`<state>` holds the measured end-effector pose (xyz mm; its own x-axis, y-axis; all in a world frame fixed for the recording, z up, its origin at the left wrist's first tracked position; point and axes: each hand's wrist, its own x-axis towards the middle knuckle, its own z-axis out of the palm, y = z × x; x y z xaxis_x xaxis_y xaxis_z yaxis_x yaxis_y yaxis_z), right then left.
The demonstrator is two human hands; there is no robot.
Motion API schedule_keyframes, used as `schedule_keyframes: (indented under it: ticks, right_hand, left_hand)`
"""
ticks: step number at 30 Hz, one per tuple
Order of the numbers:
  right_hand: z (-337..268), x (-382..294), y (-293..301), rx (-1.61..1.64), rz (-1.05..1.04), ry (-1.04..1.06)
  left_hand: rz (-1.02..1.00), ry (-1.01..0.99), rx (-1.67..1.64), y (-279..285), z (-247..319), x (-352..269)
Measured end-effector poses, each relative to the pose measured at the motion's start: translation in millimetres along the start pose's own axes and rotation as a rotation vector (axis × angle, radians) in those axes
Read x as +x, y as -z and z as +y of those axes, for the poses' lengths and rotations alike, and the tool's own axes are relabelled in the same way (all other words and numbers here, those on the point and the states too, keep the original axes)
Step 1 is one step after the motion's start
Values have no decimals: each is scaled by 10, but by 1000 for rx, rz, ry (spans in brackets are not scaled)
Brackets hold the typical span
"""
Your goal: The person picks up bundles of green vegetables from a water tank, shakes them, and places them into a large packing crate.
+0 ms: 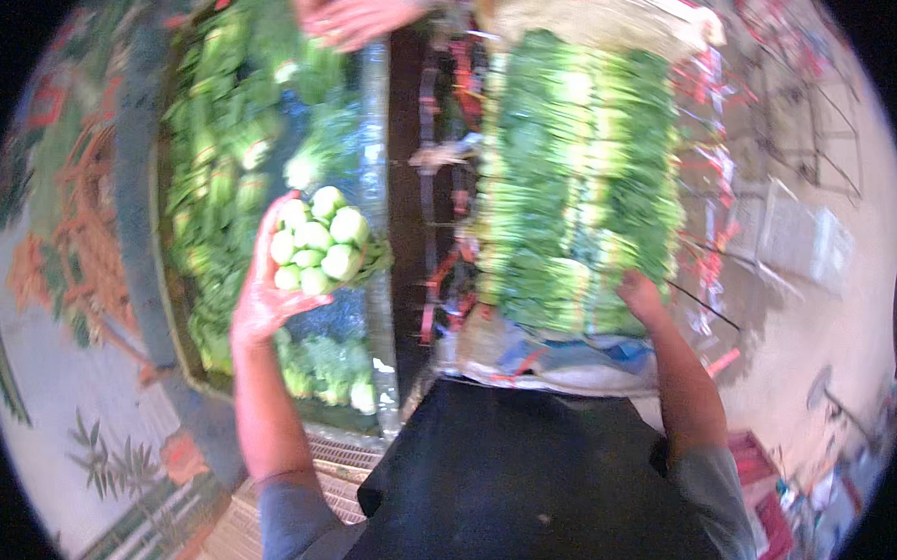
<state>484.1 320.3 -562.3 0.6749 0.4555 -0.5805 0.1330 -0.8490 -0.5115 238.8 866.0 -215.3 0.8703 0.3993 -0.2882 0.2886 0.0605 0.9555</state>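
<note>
My left hand (263,302) grips a bundle of leafy green vegetables (319,240), its several pale, rounded stem ends facing up, over a water-filled trough. More green bundles (221,157) float in that water. At the right, my right hand (639,292) touches the lower right part of a stack of packed green bundles (580,181); its fingers are blurred and partly hidden, so whether it holds one cannot be told. The stack lies in rows, pale stems towards the middle and along the sides, on a cloth-like sheet (558,356).
Another person's hands (370,14) reach over the far end of the trough. The trough's metal rim (383,307) runs beside a dark gap. Red and white ties (712,164) hang along the stack's right side. A white box (788,235) stands farther right, and slatted grating (343,455) lies below the trough.
</note>
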Motion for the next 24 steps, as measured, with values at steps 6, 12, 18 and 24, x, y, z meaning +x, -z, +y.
schedule_keyframes:
  ticks: [6, 12, 18, 24]
  right_hand:
    - [48, 286, 216, 96, 69, -35]
    - [-131, 562, 311, -35, 166, 146]
    - [-140, 804, 9, -155, 276, 156]
    - [24, 811, -242, -184, 274, 182]
  left_hand:
    - [-985, 249, 338, -1601, 485, 1413]
    - [-1352, 427, 593, -2900, -1556, 2371]
    - [-794, 198, 1014, -3618, -3312, 2023]
    - [-530, 49, 1031, -3792, -3596, 1545]
